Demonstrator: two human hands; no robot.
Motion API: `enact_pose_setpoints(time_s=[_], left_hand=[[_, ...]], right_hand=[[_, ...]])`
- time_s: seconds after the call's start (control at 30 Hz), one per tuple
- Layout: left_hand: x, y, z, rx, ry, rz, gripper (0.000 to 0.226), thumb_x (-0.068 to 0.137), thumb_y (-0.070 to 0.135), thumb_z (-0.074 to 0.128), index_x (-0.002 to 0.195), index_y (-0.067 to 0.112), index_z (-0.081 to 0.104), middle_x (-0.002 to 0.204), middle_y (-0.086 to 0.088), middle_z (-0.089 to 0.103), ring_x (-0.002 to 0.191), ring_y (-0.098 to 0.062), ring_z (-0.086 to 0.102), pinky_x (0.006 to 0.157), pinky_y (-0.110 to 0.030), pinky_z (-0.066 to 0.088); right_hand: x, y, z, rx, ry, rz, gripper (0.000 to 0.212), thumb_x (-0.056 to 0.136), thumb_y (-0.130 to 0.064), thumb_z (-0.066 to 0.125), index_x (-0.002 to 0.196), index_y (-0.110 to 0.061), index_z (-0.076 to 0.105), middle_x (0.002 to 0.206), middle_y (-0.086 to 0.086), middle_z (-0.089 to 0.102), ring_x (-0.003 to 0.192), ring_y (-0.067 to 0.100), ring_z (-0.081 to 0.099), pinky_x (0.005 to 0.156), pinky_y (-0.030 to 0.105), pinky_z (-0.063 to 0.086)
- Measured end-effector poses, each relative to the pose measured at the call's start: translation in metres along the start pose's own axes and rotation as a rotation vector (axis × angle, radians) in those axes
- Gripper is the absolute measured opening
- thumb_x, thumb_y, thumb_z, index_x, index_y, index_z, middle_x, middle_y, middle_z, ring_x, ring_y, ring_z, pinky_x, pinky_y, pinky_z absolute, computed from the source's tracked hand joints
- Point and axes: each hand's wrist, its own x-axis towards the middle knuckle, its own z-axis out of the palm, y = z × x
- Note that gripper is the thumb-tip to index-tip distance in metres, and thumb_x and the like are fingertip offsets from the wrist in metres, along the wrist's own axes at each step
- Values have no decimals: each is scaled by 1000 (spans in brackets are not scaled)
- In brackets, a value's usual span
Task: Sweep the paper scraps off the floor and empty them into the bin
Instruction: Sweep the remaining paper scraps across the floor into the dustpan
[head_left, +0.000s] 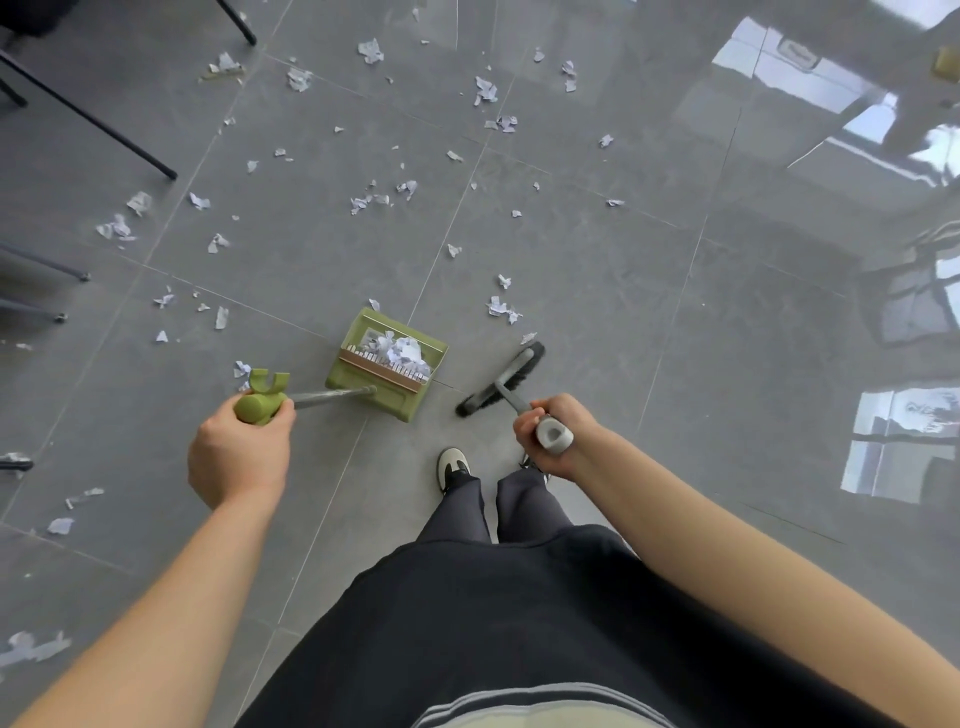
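At the far left of the frame, dark chair legs (88, 117) stand on the grey tiled floor (597, 270). Paper scraps (371, 51) lie scattered across the upper half and down the left edge. Left of centre, the left hand (239, 449) grips the green handle of the dustpan (387, 366), which sits on the floor holding a heap of crumpled scraps. Just right of it, the right hand (550, 431) is curled round the grey handle of the broom (506, 384), whose dark bristles rest on the floor.
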Motion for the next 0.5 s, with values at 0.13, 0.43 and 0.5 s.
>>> enact_pose_setpoints(time_s=[0.13, 0.43, 0.5], left_hand=[[5, -6, -7, -3, 11, -5, 26, 82, 39, 71, 81, 13, 65, 80, -18, 64, 74, -38, 52, 69, -40, 45], [14, -16, -14, 18, 15, -22, 25, 83, 38, 70, 83, 14, 66, 82, -19, 64, 75, -38, 52, 72, -41, 46], [14, -21, -18, 18, 29, -37, 25, 83, 38, 70, 84, 13, 66, 82, -18, 63, 74, -37, 50, 71, -41, 45]], right_hand=[[11, -5, 13, 110, -59, -28, 13, 101, -15, 37, 88, -13, 37, 47, 1, 35, 28, 9, 36, 28, 15, 34], [-4, -30, 38, -377, 109, -270, 7, 97, -2, 39, 96, -9, 38, 75, 5, 36, 30, 11, 37, 36, 16, 36], [-15, -31, 49, -529, 126, -311, 8, 96, -1, 42, 93, -7, 40, 76, 6, 36, 31, 11, 38, 38, 17, 37]])
